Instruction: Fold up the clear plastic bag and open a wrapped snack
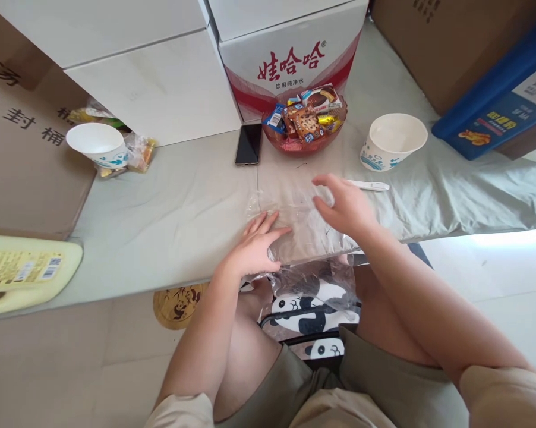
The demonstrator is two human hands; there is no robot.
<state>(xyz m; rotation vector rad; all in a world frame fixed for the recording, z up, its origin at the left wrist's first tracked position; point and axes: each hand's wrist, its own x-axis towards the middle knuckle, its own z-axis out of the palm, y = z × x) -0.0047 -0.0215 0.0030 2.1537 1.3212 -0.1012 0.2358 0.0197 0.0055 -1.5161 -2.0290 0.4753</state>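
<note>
A clear plastic bag (310, 229) lies flattened on the cloth-covered surface, and its near end hangs over the front edge. My left hand (259, 246) rests on the bag's left side with fingers spread. Over its right side is my right hand (341, 205), thumb and forefinger apart with nothing between them; whether it touches the plastic I cannot tell. Just beyond that hand lies a white stick-like object (368, 186), its left end hidden behind the fingers.
A glass bowl of wrapped snacks (306, 122) and a phone (249, 144) stand behind the bag. Paper bowls are at right (393, 142) and left (97, 145). Boxes (290, 59) line the back; a yellow jug (30, 270) sits at the left edge.
</note>
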